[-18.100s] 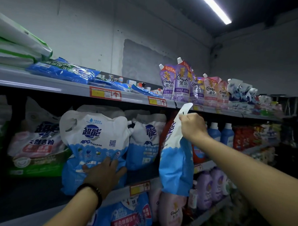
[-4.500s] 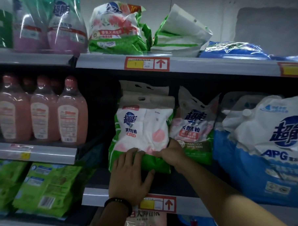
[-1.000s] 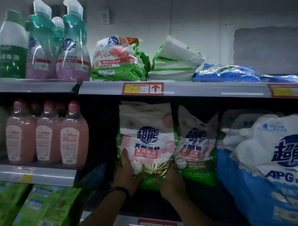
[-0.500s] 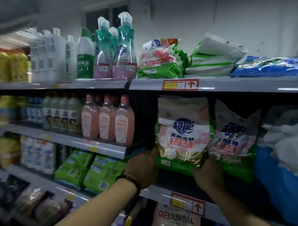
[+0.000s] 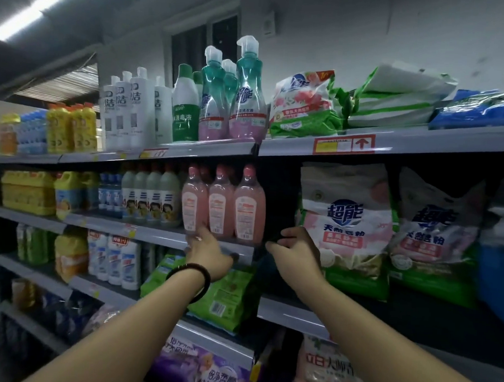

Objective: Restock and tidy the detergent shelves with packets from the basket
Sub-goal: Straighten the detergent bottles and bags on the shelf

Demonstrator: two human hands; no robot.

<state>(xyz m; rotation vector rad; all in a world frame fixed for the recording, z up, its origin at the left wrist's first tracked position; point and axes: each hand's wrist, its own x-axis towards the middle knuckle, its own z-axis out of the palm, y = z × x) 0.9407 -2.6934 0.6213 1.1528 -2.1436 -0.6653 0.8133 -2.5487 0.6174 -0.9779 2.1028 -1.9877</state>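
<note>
A: Where is the pink-and-green detergent packet (image 5: 344,223) placed?

B: It is stood upright on the middle shelf, just right of the three pink bottles (image 5: 223,202), with a second, slumped packet (image 5: 436,230) touching its right side. The basket is not in view.

A: And the hands?

B: Nothing is held. The left hand (image 5: 209,254) is raised with fingers loosely spread, just below the pink bottles at the shelf edge (image 5: 244,249). The right hand (image 5: 295,252) is half-curled and empty, just right of the bottles, near the packet's lower left corner.

A: What could go wrong?

B: The bottles could be knocked over if the left hand is swept upward carelessly. The upright packet could be tipped forward off the shelf, since it is left unsupported.
</note>
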